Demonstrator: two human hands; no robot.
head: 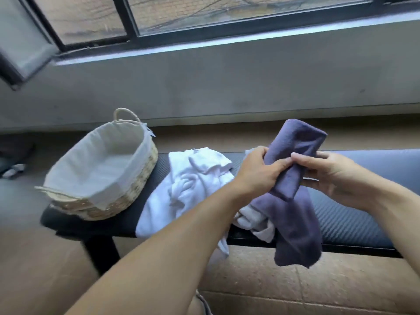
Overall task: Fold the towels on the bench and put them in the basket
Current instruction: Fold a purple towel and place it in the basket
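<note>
Both forearms come in from 6 o'clock, closest to the lens. Left hand (259,173) has its fingers curled round the purple towel (293,201), thumb pressed across the cloth. Right hand (334,176) pinches the same towel from the 3 o'clock side, thumb and forefinger on the fabric, other fingers loosely bent.

Purple towel sits right of frame centre, lifted clear above the bench (354,221). It's bunched: top end sticks up toward 12, long tail hangs toward 6 past the bench's front edge. No clean fold in it that I can see.

White towel (181,192) lies crumpled on the bench just at 9 o'clock of the hands, one corner drooping over the front edge. More pale cloth (256,219) under the purple one; can't tell if that's a separate towel.

Basket (97,169) at 9 o'clock, on the bench's left end, tilted as seen here, cloth-lined, nothing in it that I can see. Window (204,17) across 12.

My read: early stage, first towel in hand, fold barely begun. Next move needs the hands to find two corners, shake it flat, then halve it on the bench or in the air. Tail hanging low could snag the pale cloth beneath.
</note>
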